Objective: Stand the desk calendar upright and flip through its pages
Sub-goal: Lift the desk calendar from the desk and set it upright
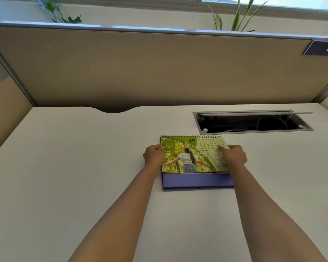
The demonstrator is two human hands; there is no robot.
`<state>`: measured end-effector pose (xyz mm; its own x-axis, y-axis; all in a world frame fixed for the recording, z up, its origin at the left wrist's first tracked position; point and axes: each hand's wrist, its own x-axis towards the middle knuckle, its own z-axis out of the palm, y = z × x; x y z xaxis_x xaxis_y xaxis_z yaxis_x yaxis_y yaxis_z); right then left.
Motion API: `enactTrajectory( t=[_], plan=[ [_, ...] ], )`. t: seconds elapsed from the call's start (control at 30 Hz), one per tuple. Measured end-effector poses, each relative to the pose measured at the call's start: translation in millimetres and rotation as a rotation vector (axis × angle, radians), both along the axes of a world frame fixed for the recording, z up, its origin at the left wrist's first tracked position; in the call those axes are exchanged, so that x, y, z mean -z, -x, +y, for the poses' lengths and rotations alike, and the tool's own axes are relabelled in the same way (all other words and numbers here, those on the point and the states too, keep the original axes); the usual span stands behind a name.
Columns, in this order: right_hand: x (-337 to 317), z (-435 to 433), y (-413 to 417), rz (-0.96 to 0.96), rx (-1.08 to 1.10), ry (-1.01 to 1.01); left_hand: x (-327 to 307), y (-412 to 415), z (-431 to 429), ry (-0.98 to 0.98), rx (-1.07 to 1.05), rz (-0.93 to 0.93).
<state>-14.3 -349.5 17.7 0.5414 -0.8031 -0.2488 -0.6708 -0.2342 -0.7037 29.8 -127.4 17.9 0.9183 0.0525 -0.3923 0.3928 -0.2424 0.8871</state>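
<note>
Pale desk [74, 167] under a beige partition, desk calendar [191, 157] at mid-desk near the open cable tray [254, 121].

It seems tilted rather than fully upright, showing March; the left hand [153, 155] curls around its left edge, the right hand [233, 156] pinches its right edge, thumb on the page. Best to lift evenly at the spiral, spread the purple base, then turn one sheet.

From my remote seat I count one desk calendar [194, 157], two hands on it (left hand [153, 154], right hand [233, 156]), one white desk [74, 167], one open cable hatch [252, 121], one number plate [322, 47], and two potted plants: one left plant [55, 10], one right plant [235, 16].
</note>
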Motion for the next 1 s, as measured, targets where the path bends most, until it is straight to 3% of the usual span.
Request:
enactTrajectory(
  t=[0.3,0.63,1.0],
  plan=[
    [-13,-16,16,-0.284,0.124,-0.195,-12,-6,-1,0.169,0.061,-0.039],
    [-67,-30,24,-0.585,0.072,-0.278,-68,-10,-24,0.299,0.096,-0.178],
    [-87,-27,48,-0.470,-0.028,-0.178,-87,-10,-37,0.228,0.231,-0.154]
  ],
)
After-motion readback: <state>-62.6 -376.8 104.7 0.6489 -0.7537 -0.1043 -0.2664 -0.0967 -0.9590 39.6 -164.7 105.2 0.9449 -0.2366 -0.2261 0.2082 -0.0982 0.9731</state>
